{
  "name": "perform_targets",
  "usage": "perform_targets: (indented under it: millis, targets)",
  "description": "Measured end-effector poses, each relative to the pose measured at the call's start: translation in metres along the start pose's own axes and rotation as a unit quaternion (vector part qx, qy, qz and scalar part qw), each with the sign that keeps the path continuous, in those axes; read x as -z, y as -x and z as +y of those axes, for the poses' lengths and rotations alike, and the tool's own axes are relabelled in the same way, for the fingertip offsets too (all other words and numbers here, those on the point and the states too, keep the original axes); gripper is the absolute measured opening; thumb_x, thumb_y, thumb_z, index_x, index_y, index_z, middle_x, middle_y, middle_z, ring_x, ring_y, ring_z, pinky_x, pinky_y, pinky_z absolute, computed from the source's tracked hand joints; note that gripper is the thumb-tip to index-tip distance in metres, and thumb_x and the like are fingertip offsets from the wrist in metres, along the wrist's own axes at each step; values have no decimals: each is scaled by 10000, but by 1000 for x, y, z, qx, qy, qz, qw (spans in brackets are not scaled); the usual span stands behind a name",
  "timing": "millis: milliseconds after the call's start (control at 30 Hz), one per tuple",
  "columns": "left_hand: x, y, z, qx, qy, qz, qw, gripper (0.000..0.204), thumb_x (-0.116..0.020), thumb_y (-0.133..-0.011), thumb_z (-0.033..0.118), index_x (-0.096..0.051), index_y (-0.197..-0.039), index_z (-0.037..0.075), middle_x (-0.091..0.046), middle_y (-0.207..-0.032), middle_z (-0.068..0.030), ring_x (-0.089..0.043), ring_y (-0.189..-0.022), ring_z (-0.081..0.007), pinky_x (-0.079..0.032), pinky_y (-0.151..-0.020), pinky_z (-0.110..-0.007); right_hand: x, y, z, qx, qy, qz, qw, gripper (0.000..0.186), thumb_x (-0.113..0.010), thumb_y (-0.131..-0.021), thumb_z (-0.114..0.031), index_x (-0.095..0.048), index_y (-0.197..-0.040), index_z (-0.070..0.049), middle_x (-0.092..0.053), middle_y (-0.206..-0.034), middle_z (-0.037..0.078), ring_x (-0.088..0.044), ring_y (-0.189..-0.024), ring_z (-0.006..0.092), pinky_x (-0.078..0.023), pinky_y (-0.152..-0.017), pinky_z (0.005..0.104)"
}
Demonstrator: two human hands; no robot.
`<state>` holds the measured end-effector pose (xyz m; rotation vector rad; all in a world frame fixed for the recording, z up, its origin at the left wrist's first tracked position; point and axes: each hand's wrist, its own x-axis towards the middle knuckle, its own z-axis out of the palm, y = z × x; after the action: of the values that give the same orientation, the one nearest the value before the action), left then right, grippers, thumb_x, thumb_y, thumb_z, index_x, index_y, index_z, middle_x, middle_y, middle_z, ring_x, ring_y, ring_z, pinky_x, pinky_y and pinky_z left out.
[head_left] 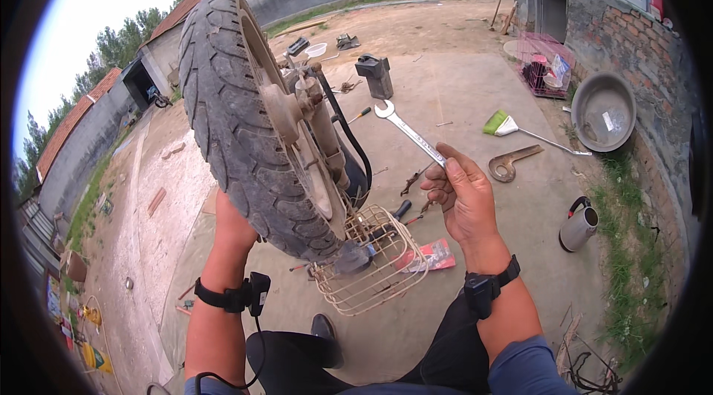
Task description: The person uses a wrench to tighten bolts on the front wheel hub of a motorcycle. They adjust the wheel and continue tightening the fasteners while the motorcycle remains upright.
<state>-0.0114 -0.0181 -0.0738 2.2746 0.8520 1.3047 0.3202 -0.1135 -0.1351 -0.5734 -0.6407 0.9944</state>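
Observation:
In front of me a scooter-like vehicle's wheel with a worn black tyre (223,112) stands up, raised high. Beside its rim are a dirty fork leg (321,116) and a curved black tube (349,120). Below the tyre hangs a cream wire basket (371,276). My right hand (464,194) grips a silver open-ended wrench (412,135) by its near end, the jaw pointing away toward the upper left, apart from the wheel. My left hand (234,224) is at the tyre's left side; its fingers are hidden behind the tyre, so their grip does not show.
On the ground lie a hooked rusty metal piece (512,163), a green-and-white brush (512,127), a screwdriver (360,115) and a red package (431,255). A dark box (375,75) stands beyond. To the right are a steel kettle (578,225), a large basin (603,111) and a pink cage (542,64).

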Motion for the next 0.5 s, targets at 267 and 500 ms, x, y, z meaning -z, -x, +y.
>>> perform_targets:
  millis: [267, 500]
  targets:
    - [0, 2, 3, 3, 12, 9, 1000, 534, -684, -881, 46, -481, -1369, -31, -578, -1355, -131, -554, -1227, -232, -436, -1041, -368, -27, 2, -1, -103, 92, -128, 982, 457, -477, -1000, -137, -435, -1430, 13, -486, -693, -2, -381, -485, 69, -343, -422, 220]
    - [0, 2, 2, 8, 5, 2, 1000, 533, -683, -885, 54, -481, -1370, -38, -579, -1359, -132, -551, -1237, -236, -426, -1050, -367, -56, -15, 44, -15, 224, -196, 955, 501, -507, -1056, -250, -417, -1468, 20, -429, -726, -64, -379, -619, 25, -339, -535, 193]
